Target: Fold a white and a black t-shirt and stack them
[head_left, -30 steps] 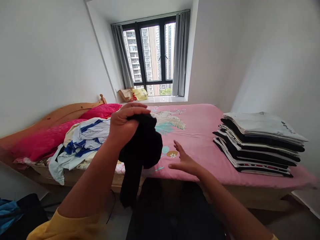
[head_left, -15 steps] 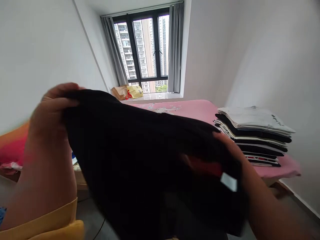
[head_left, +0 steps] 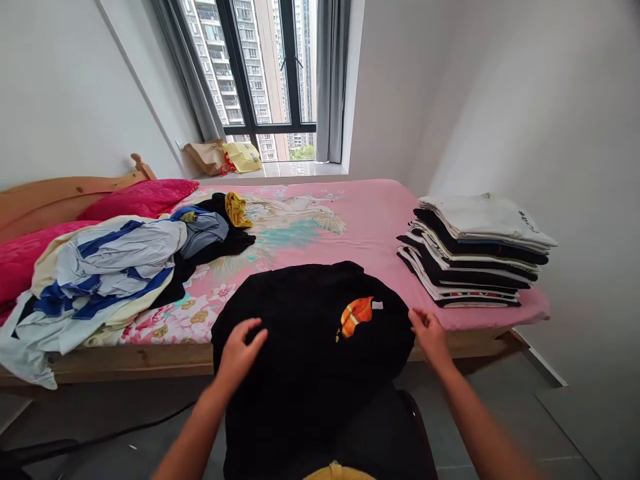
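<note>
1. Shirt [head_left: 300, 330]: all blk, spread out w/ a few soft wrinkles, orange print [head_left: 356, 317] right of ctr, tiny white tag [head_left: 377, 305] beside it. Far end's on the near edge of the bed [head_left: 370, 240], rest comes down twd the person.
2. L hand [head_left: 240, 353]: half open, thumb & fingers apart, nothing in it, over the shirt's L side. Can't tell if it's touching.
3. R hand [head_left: 431, 337]: fingers bunched narrow right at the shirt's R edge; tbh can't tell if it's gripping.
4. Count: 1 spread shirt, 1 folded stack [head_left: 475, 260] (R), 1 messy pile [head_left: 120, 267] (L), 2 pillows [head_left: 140, 199], 2 bags [head_left: 243, 157] on the sill [head_left: 305, 169].
</note>
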